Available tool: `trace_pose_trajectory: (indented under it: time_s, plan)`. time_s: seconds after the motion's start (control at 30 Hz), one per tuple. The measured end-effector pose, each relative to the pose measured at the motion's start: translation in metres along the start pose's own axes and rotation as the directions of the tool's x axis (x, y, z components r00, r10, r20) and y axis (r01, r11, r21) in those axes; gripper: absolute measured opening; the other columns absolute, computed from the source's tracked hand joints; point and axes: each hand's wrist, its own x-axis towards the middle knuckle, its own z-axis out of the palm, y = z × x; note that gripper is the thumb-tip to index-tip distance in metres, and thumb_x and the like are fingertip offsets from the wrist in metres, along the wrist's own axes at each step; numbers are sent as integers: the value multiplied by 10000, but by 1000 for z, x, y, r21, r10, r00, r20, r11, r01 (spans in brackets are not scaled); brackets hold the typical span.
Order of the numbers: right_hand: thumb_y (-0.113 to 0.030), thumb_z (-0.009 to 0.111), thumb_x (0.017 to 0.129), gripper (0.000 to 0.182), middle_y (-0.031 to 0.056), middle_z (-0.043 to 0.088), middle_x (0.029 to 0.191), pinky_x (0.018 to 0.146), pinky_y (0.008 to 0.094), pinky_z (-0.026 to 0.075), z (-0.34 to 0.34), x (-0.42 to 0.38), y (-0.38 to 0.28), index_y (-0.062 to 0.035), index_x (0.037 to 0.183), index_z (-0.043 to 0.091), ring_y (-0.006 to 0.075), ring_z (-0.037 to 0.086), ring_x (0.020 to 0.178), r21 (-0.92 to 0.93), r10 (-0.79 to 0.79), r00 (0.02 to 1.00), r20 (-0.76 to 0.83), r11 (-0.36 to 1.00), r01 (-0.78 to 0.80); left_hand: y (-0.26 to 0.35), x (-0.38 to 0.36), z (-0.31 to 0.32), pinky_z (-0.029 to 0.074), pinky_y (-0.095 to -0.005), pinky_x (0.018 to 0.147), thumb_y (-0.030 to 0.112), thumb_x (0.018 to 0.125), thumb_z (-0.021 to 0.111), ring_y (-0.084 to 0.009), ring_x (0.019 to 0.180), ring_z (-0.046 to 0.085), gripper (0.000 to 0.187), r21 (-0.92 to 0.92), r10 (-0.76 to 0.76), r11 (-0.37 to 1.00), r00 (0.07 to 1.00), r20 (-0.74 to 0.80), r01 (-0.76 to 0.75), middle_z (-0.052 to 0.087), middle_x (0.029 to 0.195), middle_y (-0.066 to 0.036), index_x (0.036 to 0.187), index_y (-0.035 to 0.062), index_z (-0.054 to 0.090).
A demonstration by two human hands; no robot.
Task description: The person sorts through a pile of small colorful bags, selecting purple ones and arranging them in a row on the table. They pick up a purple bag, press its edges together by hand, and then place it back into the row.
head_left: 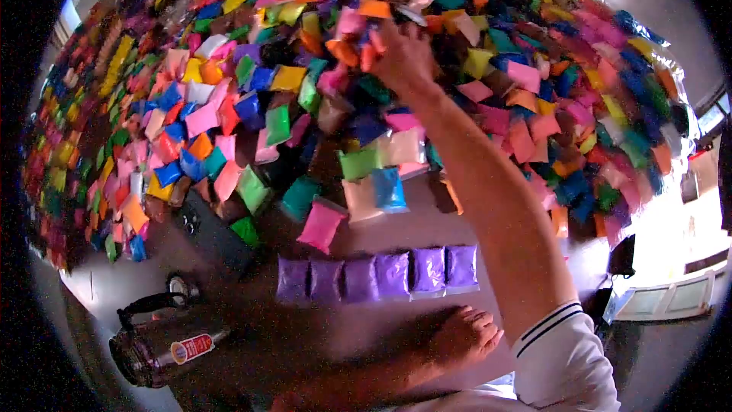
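My right hand (406, 57) reaches far out over the big heap of small coloured packets (290, 76), its fingers smeared by motion. Orange packets (369, 52) overlap its fingertips; I cannot tell whether it grips one. My left hand (469, 333) rests near the front of the table with curled fingers and nothing showing in them. Just beyond it, several purple packets (361, 280) lie side by side in a straight row. Between row and heap are a pink packet (322, 226), a blue packet (390, 189) and a peach packet (361, 200).
A dark thermos flask (164, 352) with a handle lies at the front left. Behind it a black phone-like object (210, 229) is partly under packets. The heap spreads across the back and both sides of the brown table (282, 328).
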Motion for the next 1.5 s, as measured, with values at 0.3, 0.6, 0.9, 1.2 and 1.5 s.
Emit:
trace_pose_trajectory:
  time_s: [0.3, 0.6, 0.9, 1.2, 1.5]
  plan:
    - [-336, 666, 691, 580, 149, 579, 1121, 916, 495, 405, -23, -16, -60, -110, 1212, 550, 335, 542, 1051, -23, 17, 992, 127, 1000, -14, 0, 0, 9, 459, -398, 716, 189, 863, 614, -282, 755, 590, 221, -5, -30, 1000, 999, -22, 30, 567, 746, -103, 699, 45, 578]
    - [-476, 678, 689, 479, 143, 690, 940, 830, 451, 511, -88, -14, 3, -111, 998, 703, 327, 659, 925, -98, 21, 893, 450, 995, 25, 4, 1, 8, 471, -419, 726, 204, 881, 603, -295, 745, 592, 237, -40, -115, 993, 993, -18, 114, 564, 757, -108, 713, 41, 566]
    - [-449, 699, 727, 571, 168, 653, 1096, 904, 412, 479, -69, 42, 48, -103, 1174, 627, 342, 610, 1040, 141, 87, 888, 451, 976, -167, 4, 2, 0, 475, -412, 705, 182, 872, 604, -313, 721, 589, 225, -30, -67, 997, 997, -24, 67, 560, 765, -123, 712, 33, 550]
    - [-380, 723, 724, 511, 84, 618, 1086, 951, 456, 431, 9, 28, -48, -199, 1181, 582, 291, 557, 1098, 472, -347, 937, 42, 833, 287, -3, -6, 15, 474, -412, 722, 183, 864, 606, -312, 735, 587, 219, -40, -35, 999, 995, -96, 31, 552, 764, -124, 721, 26, 552]
    - [-345, 676, 759, 274, 38, 652, 1035, 907, 484, 402, -18, 19, 9, -172, 972, 685, 268, 585, 1053, 28, -361, 927, 98, 932, 360, 7, -4, 12, 465, -428, 747, 171, 873, 589, -320, 751, 584, 222, -62, -138, 989, 986, -97, 132, 572, 763, -141, 713, 19, 571]
